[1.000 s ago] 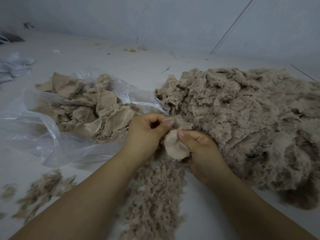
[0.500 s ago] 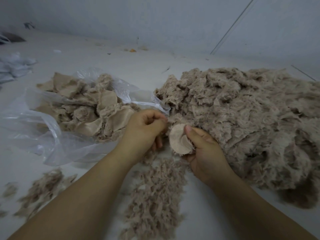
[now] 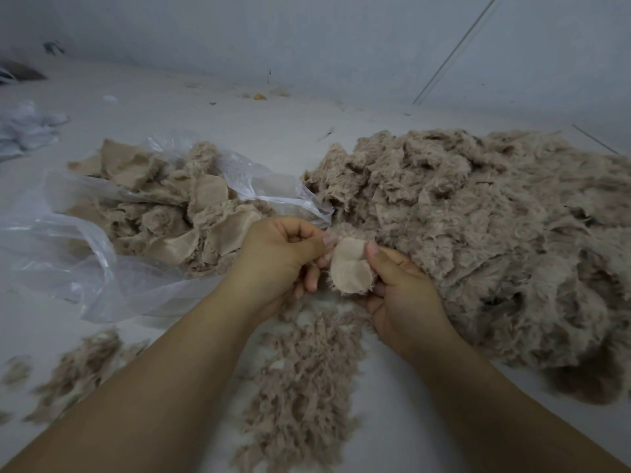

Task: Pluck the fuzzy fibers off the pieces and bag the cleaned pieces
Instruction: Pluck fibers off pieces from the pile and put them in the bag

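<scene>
A small round beige fabric piece (image 3: 351,269) with a fuzzy edge is held between both hands at the centre. My right hand (image 3: 399,295) grips it from the right, thumb on its smooth backing. My left hand (image 3: 286,257) pinches its upper left edge between thumb and forefinger. A clear plastic bag (image 3: 68,247) lies open to the left, holding several cleaned beige pieces (image 3: 205,230). A big heap of fuzzy pieces (image 3: 478,227) fills the right side.
Plucked fibers lie in a strip (image 3: 304,380) on the white floor below my hands, with smaller tufts (image 3: 82,367) at lower left. Crumpled white plastic (image 3: 27,128) sits at far left. A grey wall (image 3: 307,39) runs behind.
My left hand pulled away from the piece to the left with curled fingers, then came back and pinches its upper edge again. The right hand kept hold and turned the piece slightly.
</scene>
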Tool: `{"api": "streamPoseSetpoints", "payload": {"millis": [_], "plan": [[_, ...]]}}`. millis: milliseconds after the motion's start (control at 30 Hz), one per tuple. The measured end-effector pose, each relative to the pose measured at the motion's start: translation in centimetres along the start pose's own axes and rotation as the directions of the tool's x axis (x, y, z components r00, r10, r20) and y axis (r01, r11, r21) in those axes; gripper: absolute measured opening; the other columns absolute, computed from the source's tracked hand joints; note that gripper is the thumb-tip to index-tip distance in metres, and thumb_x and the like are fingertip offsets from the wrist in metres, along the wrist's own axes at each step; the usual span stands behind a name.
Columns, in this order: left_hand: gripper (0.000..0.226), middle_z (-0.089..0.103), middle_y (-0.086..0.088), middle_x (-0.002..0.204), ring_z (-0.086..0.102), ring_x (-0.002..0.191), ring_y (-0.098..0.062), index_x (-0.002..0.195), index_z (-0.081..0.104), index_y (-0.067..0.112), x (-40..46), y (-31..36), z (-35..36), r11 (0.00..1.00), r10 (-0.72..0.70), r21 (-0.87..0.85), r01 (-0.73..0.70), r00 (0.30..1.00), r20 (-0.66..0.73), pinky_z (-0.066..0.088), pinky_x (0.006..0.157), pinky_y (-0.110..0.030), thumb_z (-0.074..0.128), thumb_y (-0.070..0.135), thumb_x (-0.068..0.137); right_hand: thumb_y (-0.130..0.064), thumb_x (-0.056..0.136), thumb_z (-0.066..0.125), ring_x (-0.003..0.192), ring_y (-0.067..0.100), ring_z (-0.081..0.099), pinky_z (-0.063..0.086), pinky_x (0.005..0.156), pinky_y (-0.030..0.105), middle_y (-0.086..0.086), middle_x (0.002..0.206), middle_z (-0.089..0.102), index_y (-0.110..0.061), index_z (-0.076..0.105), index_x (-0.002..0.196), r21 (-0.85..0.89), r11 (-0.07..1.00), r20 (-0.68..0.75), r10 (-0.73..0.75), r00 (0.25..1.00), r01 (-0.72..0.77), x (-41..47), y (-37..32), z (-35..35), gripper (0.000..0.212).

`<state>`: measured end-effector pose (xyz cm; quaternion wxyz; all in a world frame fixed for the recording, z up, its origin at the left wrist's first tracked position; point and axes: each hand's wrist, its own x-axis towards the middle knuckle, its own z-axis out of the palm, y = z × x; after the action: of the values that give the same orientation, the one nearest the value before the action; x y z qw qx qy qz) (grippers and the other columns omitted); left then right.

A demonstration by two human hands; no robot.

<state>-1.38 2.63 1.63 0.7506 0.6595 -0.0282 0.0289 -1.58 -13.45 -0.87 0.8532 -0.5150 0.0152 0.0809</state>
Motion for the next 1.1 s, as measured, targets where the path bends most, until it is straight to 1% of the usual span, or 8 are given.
{"api": "streamPoseSetpoints", "payload": {"millis": [267,367,433,500,700,867,967,1100], "plan": [[0.021,0.057,-0.006,0.052,0.044,0.029,-0.016,0.071,0.06,0.001,0.0,0.3,-0.5,0.999,0.044,0.03,-0.041,0.994,-0.102,0.031,0.03,-0.017,0.064,0.007,0.091,-0.021,0.1,0.049,0.084,0.018,0.075,0.059,0.065,0.026,0.01,0.093,0.077,-0.006,0.069,0.101,0.113,0.994,-0.023,-0.002,1.0,0.005,0.2,-0.1,0.0,0.025],[0.018,0.064,-0.015,0.061,0.054,0.038,-0.021,0.076,0.067,-0.006,-0.3,1.4,-1.7,1.0,0.018,0.002,-0.019,0.964,0.265,0.041,0.036,-0.022,0.072,0.011,0.081,-0.023,0.096,0.054,0.075,0.02,0.072,0.06,0.063,0.029,0.01,0.079,0.072,-0.009,0.071,0.083,0.115,0.993,-0.045,-0.003,0.999,0.008,0.3,0.1,0.0,0.026],[0.015,0.07,-0.025,0.077,0.064,0.054,-0.027,0.08,0.076,0.002,-0.8,2.2,-2.0,0.985,-0.085,0.173,-0.023,0.801,0.593,0.05,0.05,-0.029,0.074,0.017,0.081,-0.028,0.09,0.06,0.069,0.021,0.065,0.059,0.062,0.031,0.011,0.071,0.059,-0.009,0.062,0.071,0.1,0.995,-0.067,-0.005,0.998,0.012,0.3,0.1,0.0,0.026],[0.012,0.072,-0.025,0.088,0.066,0.071,-0.034,0.079,0.08,0.015,-1.2,2.4,-1.8,0.943,-0.14,0.311,-0.116,0.711,0.689,0.052,0.064,-0.038,0.072,0.024,0.083,-0.034,0.081,0.064,0.068,0.021,0.059,0.055,0.064,0.033,0.01,0.07,0.052,-0.012,0.058,0.067,0.077,0.997,-0.071,-0.006,0.997,0.011,0.2,0.1,0.0,0.026],[0.025,0.063,-0.027,0.067,0.056,0.061,-0.031,0.066,0.067,0.001,-1.1,1.1,-0.2,0.952,0.102,0.254,-0.171,0.959,0.265,0.046,0.064,-0.041,0.08,0.022,0.074,-0.029,0.092,0.056,0.064,0.021,0.059,0.059,0.063,0.035,0.012,0.064,0.048,-0.008,0.043,0.062,0.096,0.995,-0.02,-0.025,0.999,0.026,0.3,0.1,-0.1,0.039],[0.016,0.057,-0.01,0.05,0.048,0.04,-0.011,0.085,0.06,0.015,-0.9,-0.1,1.1,0.938,0.107,0.322,-0.128,0.991,0.081,0.038,0.044,-0.018,0.075,0.018,0.084,-0.034,0.08,0.061,0.063,0.019,0.063,0.059,0.063,0.034,0.009,0.06,0.054,-0.01,0.045,0.061,0.114,0.993,0.006,-0.012,1.0,0.011,0.4,0.3,-0.4,0.035],[0.014,0.054,-0.009,0.049,0.04,0.04,-0.012,0.075,0.066,0.011,-0.7,-0.6,1.4,0.947,0.098,0.309,-0.091,0.995,-0.008,0.033,0.045,-0.02,0.074,0.015,0.086,-0.034,0.08,0.062,0.064,0.017,0.067,0.058,0.061,0.031,0.007,0.059,0.058,-0.008,0.049,0.063,0.126,0.992,-0.003,-0.007,1.0,0.008,0.6,0.4,-0.5,0.034],[0.022,0.061,-0.01,0.06,0.053,0.051,-0.014,0.067,0.067,0.014,-0.8,-0.5,1.4,0.945,0.183,0.284,-0.165,0.982,-0.039,0.047,0.05,-0.029,0.07,0.009,0.089,-0.03,0.091,0.059,0.08,0.023,0.068,0.06,0.064,0.031,0.019,0.082,0.06,0.016,0.056,0.099,0.107,0.994,-0.045,0.022,0.999,-0.018,0.6,0.4,-0.2,0.047]]}}
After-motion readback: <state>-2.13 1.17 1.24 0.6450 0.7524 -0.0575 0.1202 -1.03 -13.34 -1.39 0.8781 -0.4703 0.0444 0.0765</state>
